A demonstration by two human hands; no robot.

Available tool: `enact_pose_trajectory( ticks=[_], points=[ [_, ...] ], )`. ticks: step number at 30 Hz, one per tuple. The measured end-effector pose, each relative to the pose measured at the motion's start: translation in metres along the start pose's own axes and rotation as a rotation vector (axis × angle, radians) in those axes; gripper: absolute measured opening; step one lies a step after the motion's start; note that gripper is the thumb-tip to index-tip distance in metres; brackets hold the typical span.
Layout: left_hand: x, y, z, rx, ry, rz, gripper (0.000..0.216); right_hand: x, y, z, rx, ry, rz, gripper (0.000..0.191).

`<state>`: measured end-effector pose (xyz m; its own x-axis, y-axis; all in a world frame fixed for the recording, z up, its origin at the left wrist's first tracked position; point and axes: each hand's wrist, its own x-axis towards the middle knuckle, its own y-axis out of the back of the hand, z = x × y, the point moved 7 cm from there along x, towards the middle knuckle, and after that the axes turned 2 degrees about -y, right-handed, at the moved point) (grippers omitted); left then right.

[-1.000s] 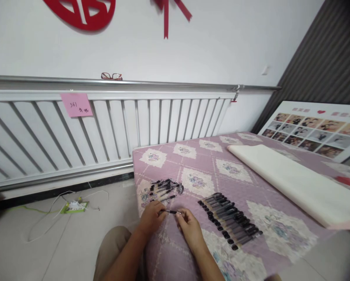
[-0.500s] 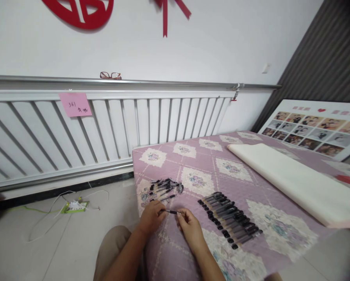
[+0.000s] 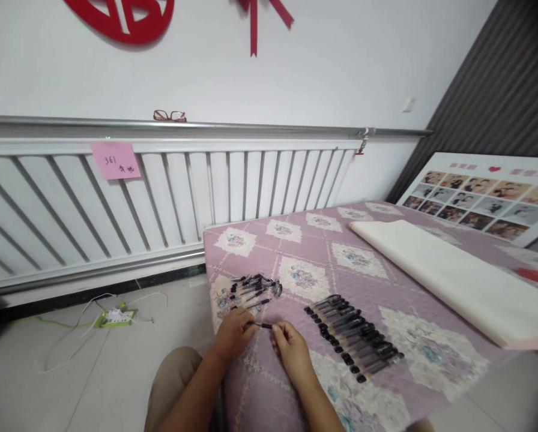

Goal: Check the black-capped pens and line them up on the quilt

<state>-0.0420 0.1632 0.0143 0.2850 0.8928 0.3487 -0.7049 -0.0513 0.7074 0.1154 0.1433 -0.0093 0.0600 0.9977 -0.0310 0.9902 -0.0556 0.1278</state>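
Observation:
Both hands meet low in the head view over the near corner of a purple quilted bed cover [image 3: 323,264]. My left hand [image 3: 233,333] pinches one end of a thin black pen [image 3: 263,326]. My right hand [image 3: 289,351] is closed on the pen's other end, so the pen bridges the gap between my fingertips. Just beyond my hands lies a small loose heap of black pens [image 3: 253,286]. To the right, several black pens [image 3: 353,337] lie side by side in a neat diagonal row.
A long cream roll [image 3: 449,279] lies across the bed at the right. Behind it leans a framed photo collage [image 3: 485,198]. A white slatted radiator cover [image 3: 161,198] with a pink note [image 3: 114,160] lines the wall, glasses [image 3: 170,116] on top. A power strip [image 3: 114,317] with cables lies on the floor.
My right hand has slid slightly left along the pen, closing the gap between my hands. The piles of pens have not moved.

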Motion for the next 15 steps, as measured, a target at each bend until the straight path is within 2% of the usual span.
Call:
enact_pose_trajectory(
  ticks=[3, 8, 15],
  points=[
    [-0.0001, 0.0, 0.0001, 0.003, -0.002, 0.0, 0.008, 0.0005, 0.0009, -0.0001, -0.005, -0.011, 0.022, 0.033],
    [-0.0003, -0.0004, 0.0004, 0.005, -0.008, -0.003, 0.007, 0.001, -0.0017, -0.0001, 0.014, 0.005, -0.016, 0.029],
    [-0.0001, 0.0009, 0.0013, 0.001, -0.014, 0.001, 0.007, 0.0011, -0.0005, 0.0009, 0.014, -0.011, 0.025, 0.028]
  ],
)
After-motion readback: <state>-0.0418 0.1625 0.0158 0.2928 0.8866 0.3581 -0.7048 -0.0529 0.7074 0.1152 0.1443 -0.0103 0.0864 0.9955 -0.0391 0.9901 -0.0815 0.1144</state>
